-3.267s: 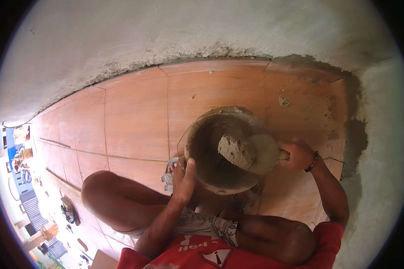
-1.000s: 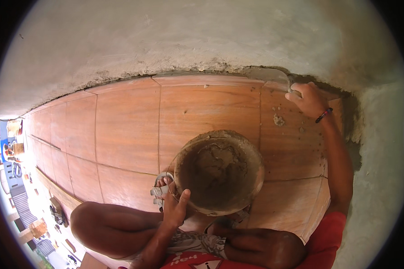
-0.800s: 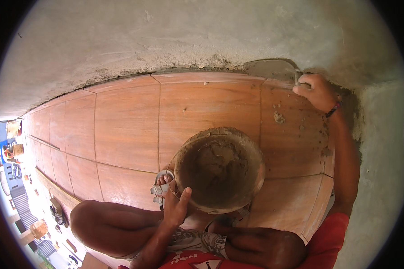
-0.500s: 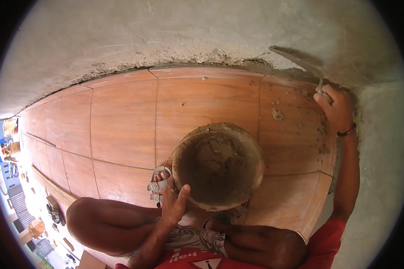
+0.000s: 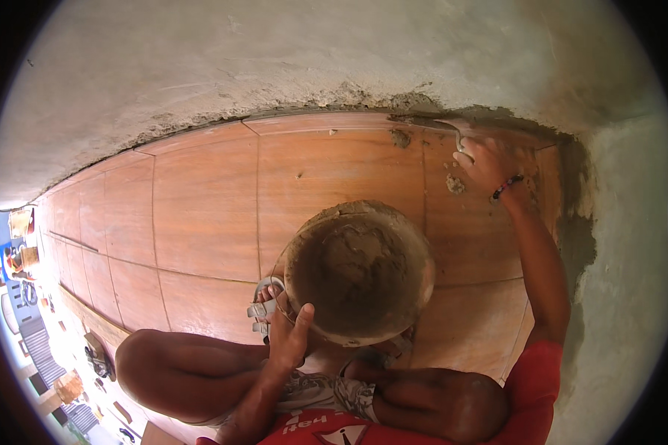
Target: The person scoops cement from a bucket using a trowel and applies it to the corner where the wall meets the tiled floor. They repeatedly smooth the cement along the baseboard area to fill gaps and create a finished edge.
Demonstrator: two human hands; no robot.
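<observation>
A round bucket (image 5: 421, 245), its inside coated with grey wet mortar (image 5: 360, 256), stands between my legs. My left hand (image 5: 288, 334) grips the bucket's near left edge, thumb up against the rim and the other fingers mostly hidden. With my right hand (image 5: 488, 163) I hold a trowel (image 5: 456, 132) by its handle. Its blade is seen nearly edge-on and lies along the top of the tile skirting (image 5: 326, 122), where the wall (image 5: 297, 59) meets it. A dark lump of mortar (image 5: 400, 138) sits just below the blade.
Orange-brown tiles (image 5: 204, 215) cover the floor, with mortar crumbs (image 5: 454, 184) near my right hand. A second wall (image 5: 631, 215) rises close on my right, damp mortar along its base. At the far left are a wooden strip (image 5: 89, 308) and a bright outdoor area.
My right hand and the trowel have moved left and down from the wall corner. The blade has turned edge-on against the skirting, and a mortar lump now shows beneath it. My left hand stays put.
</observation>
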